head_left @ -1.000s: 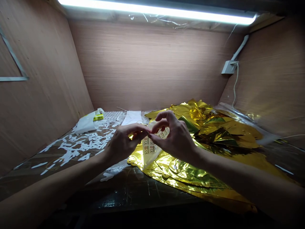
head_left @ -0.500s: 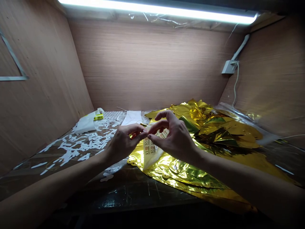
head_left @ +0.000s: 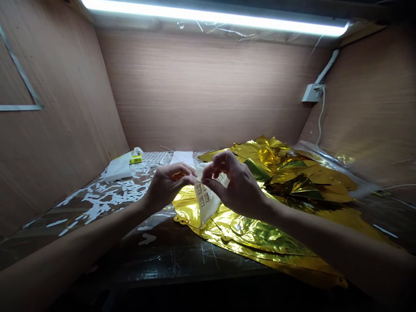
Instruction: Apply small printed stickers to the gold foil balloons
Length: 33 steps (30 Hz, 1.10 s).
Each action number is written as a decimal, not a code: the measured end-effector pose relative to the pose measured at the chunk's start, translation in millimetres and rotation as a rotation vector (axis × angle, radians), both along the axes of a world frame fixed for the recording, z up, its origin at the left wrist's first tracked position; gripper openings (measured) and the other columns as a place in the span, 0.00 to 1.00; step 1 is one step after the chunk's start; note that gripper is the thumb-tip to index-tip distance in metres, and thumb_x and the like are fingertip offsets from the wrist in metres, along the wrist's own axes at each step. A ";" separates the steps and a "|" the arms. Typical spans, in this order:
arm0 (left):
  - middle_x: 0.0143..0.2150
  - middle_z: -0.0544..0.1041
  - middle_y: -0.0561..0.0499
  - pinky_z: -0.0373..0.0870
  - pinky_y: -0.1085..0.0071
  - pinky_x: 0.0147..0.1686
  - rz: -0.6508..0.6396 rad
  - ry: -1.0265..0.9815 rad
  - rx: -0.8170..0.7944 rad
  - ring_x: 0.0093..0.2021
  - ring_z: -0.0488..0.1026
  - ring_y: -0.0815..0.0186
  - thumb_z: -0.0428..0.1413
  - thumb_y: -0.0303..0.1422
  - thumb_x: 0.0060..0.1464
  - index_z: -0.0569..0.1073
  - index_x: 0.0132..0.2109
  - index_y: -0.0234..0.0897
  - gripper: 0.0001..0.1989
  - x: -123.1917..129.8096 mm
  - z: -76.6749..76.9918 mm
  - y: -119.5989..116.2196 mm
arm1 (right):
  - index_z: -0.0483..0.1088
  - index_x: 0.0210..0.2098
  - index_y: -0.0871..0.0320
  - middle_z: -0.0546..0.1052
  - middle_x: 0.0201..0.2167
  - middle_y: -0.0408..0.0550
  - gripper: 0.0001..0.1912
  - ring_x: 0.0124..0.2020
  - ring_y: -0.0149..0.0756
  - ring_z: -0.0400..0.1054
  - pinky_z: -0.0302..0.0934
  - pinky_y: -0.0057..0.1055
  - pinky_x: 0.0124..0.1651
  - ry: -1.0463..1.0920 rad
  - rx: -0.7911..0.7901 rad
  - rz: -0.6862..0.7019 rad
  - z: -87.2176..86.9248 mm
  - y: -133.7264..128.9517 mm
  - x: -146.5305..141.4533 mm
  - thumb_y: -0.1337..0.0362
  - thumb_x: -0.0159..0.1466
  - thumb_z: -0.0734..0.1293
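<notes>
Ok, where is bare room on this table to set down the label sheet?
For the label sheet, bare dark table lies nearest you, between the gold foil and the white paper scraps, with one scrap on it. Crowded: the foil at right, the scraps at left.

Gold foil balloons point(head_left: 260, 236), white scraps point(head_left: 110, 197)

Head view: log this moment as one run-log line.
left hand: at top of printed sticker sheet | right hand: pinching same sheet | beneath: gold foil | left of hands: white paper scraps
</notes>
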<state>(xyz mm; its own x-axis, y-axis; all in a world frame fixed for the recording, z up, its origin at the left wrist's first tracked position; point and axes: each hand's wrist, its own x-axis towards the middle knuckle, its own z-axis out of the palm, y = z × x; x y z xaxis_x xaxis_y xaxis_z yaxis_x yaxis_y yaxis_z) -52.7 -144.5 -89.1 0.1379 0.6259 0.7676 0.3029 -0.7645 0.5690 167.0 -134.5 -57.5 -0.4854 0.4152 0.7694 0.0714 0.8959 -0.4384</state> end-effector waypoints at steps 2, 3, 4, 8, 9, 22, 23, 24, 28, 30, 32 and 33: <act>0.33 0.80 0.47 0.73 0.67 0.38 0.014 -0.051 -0.003 0.35 0.76 0.64 0.63 0.47 0.58 0.79 0.30 0.37 0.18 -7.0 2.4 7.9 | 0.58 0.40 0.53 0.79 0.37 0.44 0.15 0.37 0.35 0.73 0.69 0.40 0.45 0.083 -0.035 0.037 1.0 0.6 0.4 0.65 0.64 0.71; 0.33 0.79 0.45 0.73 0.66 0.38 0.025 -0.104 -0.006 0.35 0.76 0.63 0.59 0.52 0.60 0.79 0.30 0.37 0.22 -13.4 5.2 13.6 | 0.58 0.40 0.52 0.78 0.37 0.44 0.15 0.38 0.35 0.73 0.69 0.40 0.46 0.120 -0.093 0.082 2.1 1.9 0.8 0.65 0.64 0.71; 0.33 0.79 0.45 0.74 0.65 0.37 0.039 -0.171 -0.007 0.36 0.76 0.63 0.55 0.55 0.61 0.78 0.30 0.37 0.26 -21.9 9.3 20.4 | 0.58 0.41 0.52 0.78 0.37 0.44 0.16 0.39 0.35 0.74 0.70 0.39 0.47 0.146 -0.173 0.140 3.3 4.2 1.2 0.65 0.63 0.72; 0.30 0.73 0.51 0.71 0.69 0.37 0.262 -0.535 0.002 0.32 0.70 0.68 0.65 0.45 0.51 0.71 0.27 0.37 0.18 -76.1 32.8 51.8 | 0.57 0.42 0.53 0.77 0.34 0.42 0.25 0.37 0.35 0.75 0.72 0.37 0.46 0.133 -0.564 0.298 -1.3 24.3 0.1 0.64 0.57 0.77; 0.30 0.71 0.53 0.71 0.70 0.37 0.322 -0.566 0.000 0.31 0.69 0.70 0.67 0.41 0.49 0.68 0.26 0.37 0.18 -92.3 37.5 58.8 | 0.57 0.41 0.53 0.78 0.33 0.42 0.27 0.36 0.34 0.75 0.72 0.36 0.45 0.112 -0.637 0.310 -6.0 31.1 -1.8 0.63 0.55 0.78; 0.39 0.75 0.47 0.59 0.56 0.59 0.891 0.065 -0.229 0.55 0.66 0.51 0.66 0.24 0.35 0.73 0.29 0.37 0.12 -172.6 7.4 60.9 | 0.57 0.39 0.54 0.79 0.26 0.40 0.30 0.29 0.34 0.76 0.71 0.34 0.39 -0.075 -0.911 0.386 -62.1 72.2 -68.8 0.65 0.48 0.80; 0.42 0.76 0.46 0.59 0.56 0.59 0.861 0.135 -0.236 0.57 0.65 0.50 0.66 0.26 0.37 0.75 0.31 0.37 0.10 -165.8 10.6 60.0 | 0.57 0.39 0.54 0.78 0.26 0.40 0.30 0.29 0.33 0.76 0.71 0.33 0.39 -0.092 -0.905 0.395 -63.5 73.4 -72.7 0.65 0.48 0.80; 0.43 0.77 0.45 0.61 0.56 0.58 0.812 0.209 -0.254 0.57 0.66 0.50 0.66 0.29 0.39 0.77 0.32 0.37 0.10 -157.3 14.6 59.4 | 0.57 0.39 0.54 0.79 0.27 0.40 0.29 0.29 0.32 0.76 0.71 0.33 0.39 -0.111 -0.894 0.398 -64.8 74.7 -76.0 0.64 0.49 0.80; 0.36 0.82 0.50 0.69 0.65 0.42 0.379 0.566 -0.434 0.40 0.76 0.58 0.69 0.37 0.39 0.84 0.36 0.43 0.12 -116.4 25.1 55.5 | 0.58 0.40 0.54 0.79 0.29 0.41 0.27 0.31 0.31 0.75 0.70 0.31 0.38 -0.194 -0.819 0.397 -69.9 80.6 -85.4 0.64 0.52 0.78; 0.32 0.82 0.53 0.70 0.70 0.36 0.176 0.688 -0.507 0.34 0.76 0.62 0.70 0.37 0.40 0.84 0.33 0.45 0.09 -100.8 21.8 50.6 | 0.59 0.40 0.54 0.79 0.30 0.41 0.25 0.31 0.32 0.75 0.70 0.31 0.37 -0.222 -0.779 0.383 -72.8 82.7 -88.0 0.63 0.53 0.78; 0.31 0.81 0.54 0.68 0.72 0.31 0.033 0.771 -0.548 0.30 0.75 0.64 0.70 0.38 0.41 0.85 0.35 0.47 0.10 -93.3 13.1 44.2 | 0.59 0.40 0.54 0.79 0.30 0.41 0.23 0.30 0.32 0.75 0.70 0.31 0.36 -0.247 -0.736 0.354 -75.6 83.6 -89.6 0.63 0.54 0.77; 0.32 0.81 0.54 0.68 0.72 0.30 -0.011 0.795 -0.543 0.30 0.75 0.65 0.70 0.39 0.42 0.86 0.37 0.48 0.12 -92.5 7.6 41.2 | 0.60 0.40 0.54 0.79 0.30 0.41 0.23 0.30 0.32 0.75 0.70 0.31 0.35 -0.258 -0.716 0.340 -76.7 83.5 -90.0 0.64 0.54 0.76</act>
